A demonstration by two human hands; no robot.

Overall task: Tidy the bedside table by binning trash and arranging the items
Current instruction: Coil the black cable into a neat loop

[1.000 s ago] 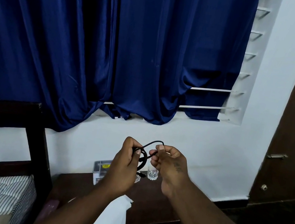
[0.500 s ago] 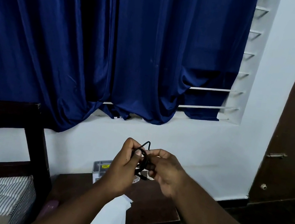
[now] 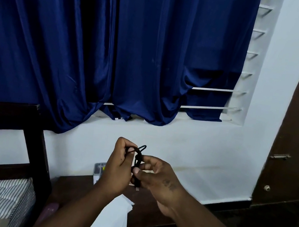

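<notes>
Aloft, black cable (image 3: pixel 137 159), seemingly coiled.

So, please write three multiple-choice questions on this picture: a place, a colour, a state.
1. Where is the black cable? A on the table; B in both hands; C on the bed.
2. What colour is the curtain? A red; B blue; C green.
3. How is the cable? A stretched straight; B cut in two; C bundled in loops.
Key: 1 B, the left hand and right hand grip it; 2 B, dark blue folds; 3 C, a loop sticks out on top.
</notes>
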